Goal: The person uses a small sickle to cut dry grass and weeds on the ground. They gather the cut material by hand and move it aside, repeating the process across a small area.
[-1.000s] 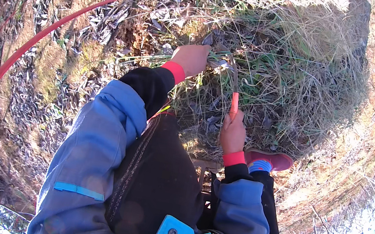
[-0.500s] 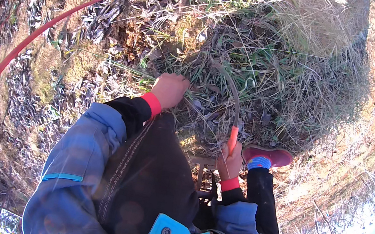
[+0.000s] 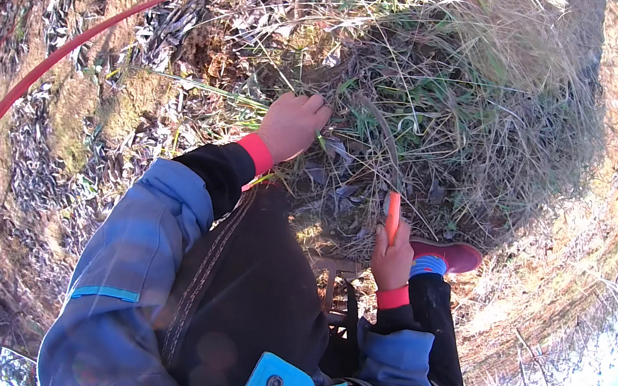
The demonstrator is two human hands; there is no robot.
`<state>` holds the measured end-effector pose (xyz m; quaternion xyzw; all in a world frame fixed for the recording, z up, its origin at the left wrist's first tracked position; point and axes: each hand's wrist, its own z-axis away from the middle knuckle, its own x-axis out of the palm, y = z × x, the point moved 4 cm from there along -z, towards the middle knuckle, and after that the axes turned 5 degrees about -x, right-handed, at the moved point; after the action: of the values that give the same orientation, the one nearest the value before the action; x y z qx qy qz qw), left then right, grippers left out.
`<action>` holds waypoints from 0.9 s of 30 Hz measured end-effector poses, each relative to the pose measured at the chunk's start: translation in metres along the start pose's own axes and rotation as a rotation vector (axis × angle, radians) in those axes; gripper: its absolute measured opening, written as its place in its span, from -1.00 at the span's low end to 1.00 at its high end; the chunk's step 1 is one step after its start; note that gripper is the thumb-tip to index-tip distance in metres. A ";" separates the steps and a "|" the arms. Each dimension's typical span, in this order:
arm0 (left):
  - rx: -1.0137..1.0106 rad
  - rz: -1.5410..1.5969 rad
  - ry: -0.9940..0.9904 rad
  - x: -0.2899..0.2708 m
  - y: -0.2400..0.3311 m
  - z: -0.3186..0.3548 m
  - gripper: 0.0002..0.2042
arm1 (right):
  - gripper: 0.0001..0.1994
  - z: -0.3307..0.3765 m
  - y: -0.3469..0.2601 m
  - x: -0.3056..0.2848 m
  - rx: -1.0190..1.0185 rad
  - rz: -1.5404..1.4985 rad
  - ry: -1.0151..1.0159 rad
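My left hand (image 3: 292, 123) reaches into a clump of dry and green grass (image 3: 437, 108), its fingers closed around several grass stems. My right hand (image 3: 391, 257) grips the orange handle of a sickle (image 3: 392, 216) lower and to the right. The curved blade runs up from the handle into the grass and is mostly lost among the stems. Both forearms wear blue sleeves with red cuffs.
A long red hose (image 3: 43, 71) curves across the bare soil on the left. Dry leaves (image 3: 46, 149) litter the ground. My red shoe (image 3: 452, 255) rests beside the clump. A dark bag (image 3: 241, 304) hangs in front of my body.
My left hand dropped back toward my body, then reached up again into the grass. My right hand with the sickle moved down and stayed low near my shoe.
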<state>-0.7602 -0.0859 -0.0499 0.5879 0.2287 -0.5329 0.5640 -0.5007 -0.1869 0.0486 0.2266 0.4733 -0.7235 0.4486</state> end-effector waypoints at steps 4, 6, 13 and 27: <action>-0.164 -0.035 0.061 0.000 -0.011 -0.004 -0.44 | -0.66 -0.020 -0.013 -0.005 -0.005 0.000 -0.023; -0.295 -0.080 -0.037 0.005 -0.020 -0.011 -0.37 | -0.67 -0.032 -0.020 -0.006 -0.009 0.029 -0.023; -0.142 -0.238 0.004 -0.004 -0.029 -0.027 -0.50 | -0.70 -0.058 -0.021 -0.001 -0.005 0.059 -0.060; -0.360 -0.015 -0.071 0.018 -0.037 -0.028 -0.87 | -0.72 -0.054 -0.022 -0.007 0.058 0.016 -0.063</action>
<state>-0.7767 -0.0570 -0.0871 0.4566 0.3049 -0.5080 0.6637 -0.5211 -0.1327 0.0403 0.2204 0.4362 -0.7399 0.4623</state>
